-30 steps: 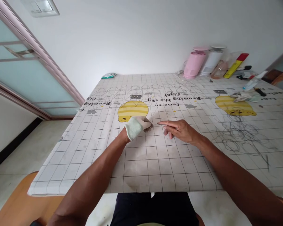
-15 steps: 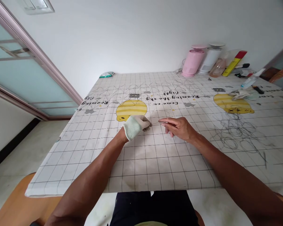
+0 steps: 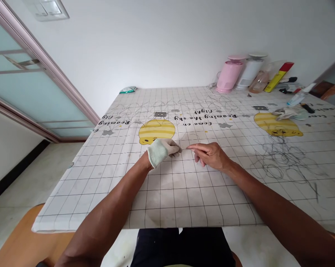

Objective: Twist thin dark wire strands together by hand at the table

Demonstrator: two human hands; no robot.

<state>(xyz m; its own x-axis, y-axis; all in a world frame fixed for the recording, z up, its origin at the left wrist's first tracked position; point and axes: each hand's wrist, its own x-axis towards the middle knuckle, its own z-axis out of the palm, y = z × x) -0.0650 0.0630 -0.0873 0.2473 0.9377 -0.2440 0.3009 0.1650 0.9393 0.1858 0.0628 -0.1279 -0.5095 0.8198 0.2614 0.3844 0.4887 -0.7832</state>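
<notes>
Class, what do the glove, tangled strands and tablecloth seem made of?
Glove: knitted fabric, matt, judging by its textured cuff; fibre unclear. Tangled strands: thin wire or thread, dull; the loose, springy-looking loops suggest wire, uncertainly. Tablecloth: perhaps vinyl or coated fabric, smooth-looking, with faint sheen and printed grid.

Glove [image 3: 157, 152]: knitted cloth, matt.
Worktop cover [image 3: 167, 202]: smooth, plastic-looking, faint sheen.
Dark strands [image 3: 281, 148]: matt, material unclear.
</notes>
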